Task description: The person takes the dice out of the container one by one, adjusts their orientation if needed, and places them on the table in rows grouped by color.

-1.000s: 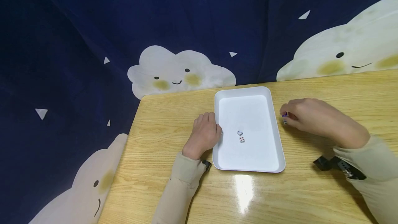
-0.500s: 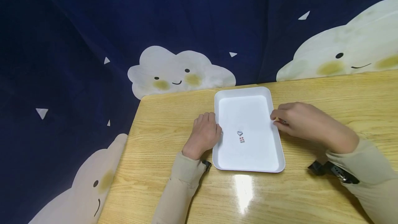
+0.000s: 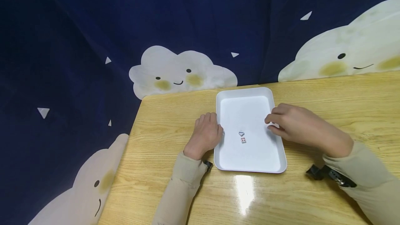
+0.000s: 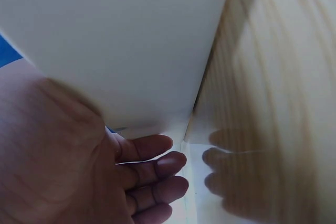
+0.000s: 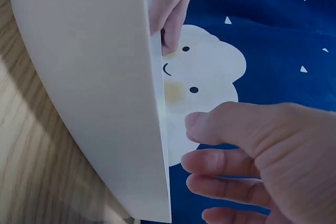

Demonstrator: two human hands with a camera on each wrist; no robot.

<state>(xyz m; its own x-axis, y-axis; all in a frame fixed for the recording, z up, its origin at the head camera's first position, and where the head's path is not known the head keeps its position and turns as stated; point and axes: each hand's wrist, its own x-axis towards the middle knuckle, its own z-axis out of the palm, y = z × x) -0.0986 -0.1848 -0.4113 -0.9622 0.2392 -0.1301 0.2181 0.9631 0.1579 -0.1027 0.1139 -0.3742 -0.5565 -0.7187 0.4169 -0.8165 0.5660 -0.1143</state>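
A white rectangular tray [image 3: 250, 164] lies on the table. My left hand [image 3: 204, 133] grips its left wall, thumb over the rim and inside. The left wrist view has the fingers [image 4: 152, 148] of that hand below the rim on the outer side. Two white dice lie close together on the tray floor: a die with blue dots [image 3: 241, 133] and a die with red dots [image 3: 243, 140]. My right hand [image 3: 292, 122] reaches over the tray's right rim, its thumb and fingers loosely bent and apart. Nothing shows between its thumb [image 5: 202, 127] and fingers in the right wrist view.
The pale wooden table [image 3: 162, 131] extends around the tray. Behind it hangs a dark blue curtain [image 3: 193, 20] with white clouds and triangles. A wrist strap with a black device [image 3: 331, 175] sits below my right sleeve.
My right hand has moved left from beside the tray to over its right rim. Small coloured pieces at its fingertips earlier no longer show. The left hand and both dice have stayed put.
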